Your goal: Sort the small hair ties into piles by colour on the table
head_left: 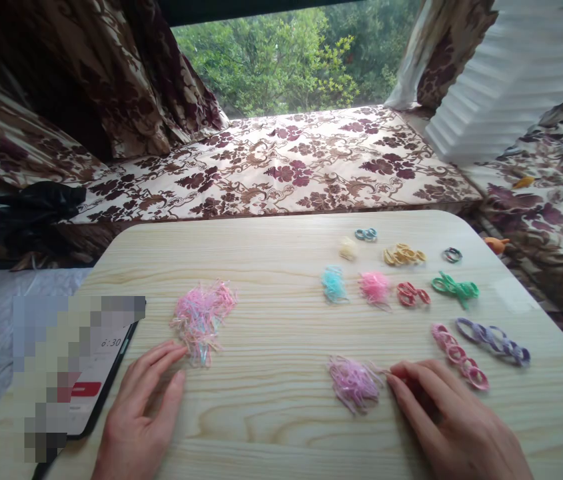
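Observation:
My left hand [144, 407] rests on the table with its fingers stretched out and the thumb apart. Its fingertips touch the lower edge of a loose pile of thin pink bands [204, 310], mixed with some pale blue and cream ones. At the right, my right hand [454, 417] pinches thumb and forefinger together beside a small heap of purple bands [355, 385]. A thin purple band seems to run from this heap into the pinch, though its end is hidden. Small heaps of bright pink bands [375, 287], turquoise bands [334, 284] and cream bands [347, 249] lie farther back.
Fabric hair ties lie at the right of the wooden table [261, 247]: purple [494, 340], pink [461, 357], green [456, 288], red [413, 294], yellow [404, 254], blue [366, 234] and dark [452, 255]. A phone [96, 393] lies at left. Behind is a flowered window seat [281, 167].

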A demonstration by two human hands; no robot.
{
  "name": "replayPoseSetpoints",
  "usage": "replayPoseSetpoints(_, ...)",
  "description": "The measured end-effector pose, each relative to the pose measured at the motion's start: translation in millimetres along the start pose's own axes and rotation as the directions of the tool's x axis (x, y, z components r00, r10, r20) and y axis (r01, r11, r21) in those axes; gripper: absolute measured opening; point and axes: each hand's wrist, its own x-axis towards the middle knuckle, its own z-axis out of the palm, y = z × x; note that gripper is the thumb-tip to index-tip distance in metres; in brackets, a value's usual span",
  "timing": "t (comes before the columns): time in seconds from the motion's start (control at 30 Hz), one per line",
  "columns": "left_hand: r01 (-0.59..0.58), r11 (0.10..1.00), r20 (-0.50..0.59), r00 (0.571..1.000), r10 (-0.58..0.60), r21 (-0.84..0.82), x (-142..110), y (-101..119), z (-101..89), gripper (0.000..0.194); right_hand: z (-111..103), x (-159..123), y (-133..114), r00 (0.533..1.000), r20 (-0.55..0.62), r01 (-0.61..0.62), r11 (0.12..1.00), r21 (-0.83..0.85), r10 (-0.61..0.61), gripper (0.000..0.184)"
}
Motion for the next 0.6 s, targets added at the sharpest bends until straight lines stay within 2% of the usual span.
replayPoseSetpoints(0.17,0.008,1.0,0.002,1.0,-0.008,0.0,-1,1,-0.5,0.023,-1,4,4,0.997,0.025,0.067,0.997,-0.031,-0.067,0.036)
replayPoseSetpoints(0.33,0.027,1.0,-0.003,1.0,-0.027,-0.013,-2,-2,0.7,0.023,-3,10,20,0.981,0.092,0.172,0.985,0.01,-0.172,0.028)
replayPoseSetpoints(0.6,-0.021,0.999,-0.019,1.0,0.021,-0.023,-11,-20,7.5,0.027,-9,40,23,0.978,-0.014,0.206,0.978,-0.009,-0.206,0.02)
